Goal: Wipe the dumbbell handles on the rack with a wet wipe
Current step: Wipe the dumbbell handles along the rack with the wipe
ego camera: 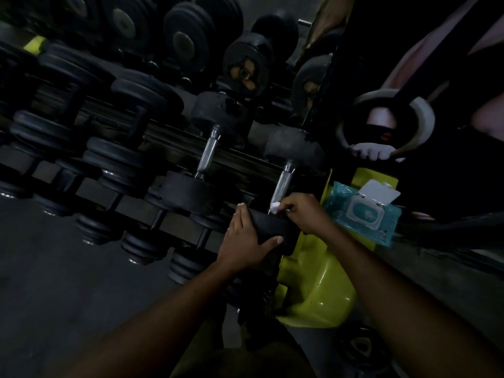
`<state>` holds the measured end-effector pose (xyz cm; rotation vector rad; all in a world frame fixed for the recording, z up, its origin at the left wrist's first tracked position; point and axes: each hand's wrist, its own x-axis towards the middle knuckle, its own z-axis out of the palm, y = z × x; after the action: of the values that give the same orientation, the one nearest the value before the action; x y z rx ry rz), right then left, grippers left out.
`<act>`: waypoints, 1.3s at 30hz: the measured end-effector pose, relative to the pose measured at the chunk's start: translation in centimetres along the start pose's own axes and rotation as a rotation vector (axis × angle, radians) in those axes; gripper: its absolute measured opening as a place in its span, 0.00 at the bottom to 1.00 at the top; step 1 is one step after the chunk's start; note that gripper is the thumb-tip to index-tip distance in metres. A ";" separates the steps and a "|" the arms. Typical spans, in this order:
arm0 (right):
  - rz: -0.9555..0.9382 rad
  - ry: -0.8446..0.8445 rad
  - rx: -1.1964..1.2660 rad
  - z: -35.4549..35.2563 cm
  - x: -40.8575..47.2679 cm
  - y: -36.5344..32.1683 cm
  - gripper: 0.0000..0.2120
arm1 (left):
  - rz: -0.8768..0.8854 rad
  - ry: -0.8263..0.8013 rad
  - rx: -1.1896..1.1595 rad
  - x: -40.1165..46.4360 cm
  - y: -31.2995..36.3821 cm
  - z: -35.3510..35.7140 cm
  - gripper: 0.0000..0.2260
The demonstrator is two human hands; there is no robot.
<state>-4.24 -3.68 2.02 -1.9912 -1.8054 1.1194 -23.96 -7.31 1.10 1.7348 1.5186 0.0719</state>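
Pretty tight spot here. The right hand [300,211] has its fingers curled, pinching a small white wet wipe [274,207] against the low end of the dumbbell handle [282,184]; bare knurled metal runs on past the fingertips. Left hand [245,238] sits just beside it, fingers together and thumb out, clamped on the black near head of that dumbbell [272,230]. Next dumbbell [210,151] is near on the left-hand side. The open wipes pack [362,214] lies beyond the right knuckles on the yellow rack end [313,282].

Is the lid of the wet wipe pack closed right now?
No, the white flap lid stands open above the teal wet wipe pack on the yellow rack end.
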 end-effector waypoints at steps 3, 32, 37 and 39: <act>0.161 0.115 0.158 0.3 0.4 0.1 0.09 | -0.001 0.007 -0.008 0.0 0.1 0.0 0.57; 0.337 0.222 0.650 2.5 0.3 0.2 0.12 | 0.003 0.015 -0.016 -0.1 0.2 -0.1 0.56; 0.304 0.407 0.687 1.7 1.3 -0.2 0.10 | 0.002 0.021 -0.019 0.1 0.0 0.1 0.56; 0.306 0.528 0.609 1.6 1.9 -0.6 0.09 | -0.003 0.015 -0.020 0.2 0.0 0.2 0.56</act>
<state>-5.82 -2.33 0.59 -1.9489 -0.7987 0.9387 -23.84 -7.27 0.92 1.7196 1.5261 0.0985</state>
